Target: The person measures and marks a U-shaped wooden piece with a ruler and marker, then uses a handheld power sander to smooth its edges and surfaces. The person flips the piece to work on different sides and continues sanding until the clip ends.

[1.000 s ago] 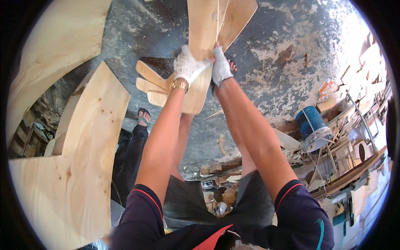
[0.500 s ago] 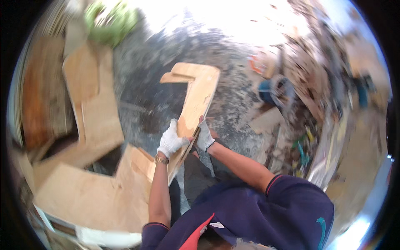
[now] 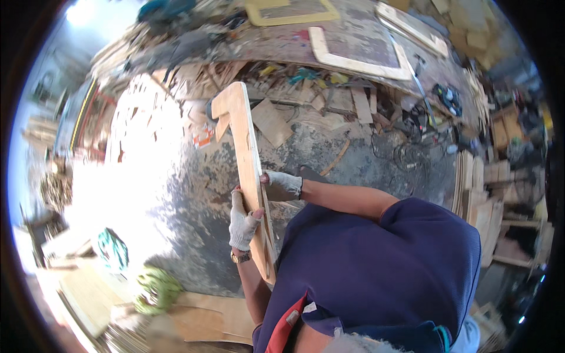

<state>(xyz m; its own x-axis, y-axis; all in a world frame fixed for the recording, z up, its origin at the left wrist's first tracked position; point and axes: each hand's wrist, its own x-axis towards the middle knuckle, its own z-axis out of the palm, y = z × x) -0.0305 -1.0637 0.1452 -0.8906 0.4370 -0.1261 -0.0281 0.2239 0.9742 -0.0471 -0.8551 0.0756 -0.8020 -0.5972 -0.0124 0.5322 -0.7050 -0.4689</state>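
A long, light wooden piece [image 3: 245, 141] with a hooked far end stands tilted in front of my body. It looks like layers of plywood lying together. My left hand [image 3: 243, 226], in a white glove with bare fingertips, grips its left side, the thumb across the face. On the opposite edge my right hand [image 3: 282, 185], gloved the same way, holds it near the middle. A metal-banded watch [image 3: 240, 257] circles my left wrist. The near end of the wood reaches close to my shirt.
Across the back runs a long workbench [image 3: 359, 44] bearing L-shaped and U-shaped wooden frames [image 3: 365, 67]. Offcuts litter the floor below it. Stacked boards [image 3: 471, 182] stand at right. At lower left lie plywood sheets [image 3: 206, 317] and a green bundle [image 3: 157, 289]. Cables [image 3: 412, 156] coil on the floor.
My body has turned to the right, away from the plywood stack, carrying the wooden piece along. The workbench has come into view. Both hands keep their hold.
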